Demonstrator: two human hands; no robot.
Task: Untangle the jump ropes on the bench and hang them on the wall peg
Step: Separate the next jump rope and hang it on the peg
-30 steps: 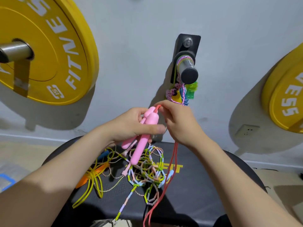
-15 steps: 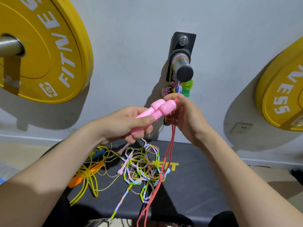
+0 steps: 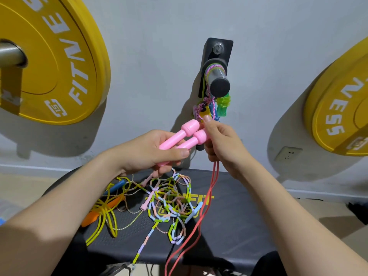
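My left hand [image 3: 151,152] grips two pink jump-rope handles [image 3: 185,134], held side by side and tilted up to the right. My right hand [image 3: 223,142] pinches their red cord [image 3: 207,198] just below the handle tops; the cord hangs in a double strand past the bench's front edge. Both hands are just below the black wall peg [image 3: 218,80], where a few ropes with green and yellow handles [image 3: 224,105] hang. A tangle of multicoloured beaded rope [image 3: 171,206] and a yellow rope with orange handle [image 3: 103,214] lie on the black bench [image 3: 239,226].
Yellow weight plates hang on the wall at the left [image 3: 49,62] and at the right [image 3: 342,108]. A wall socket [image 3: 287,154] sits low on the right. A blue handle [image 3: 117,185] lies among the ropes at the bench's left.
Both hands have lifted the pink handles up and to the right, closer to the peg. The handles turned from hanging downward to pointing up, and the red cord rose off the pile.
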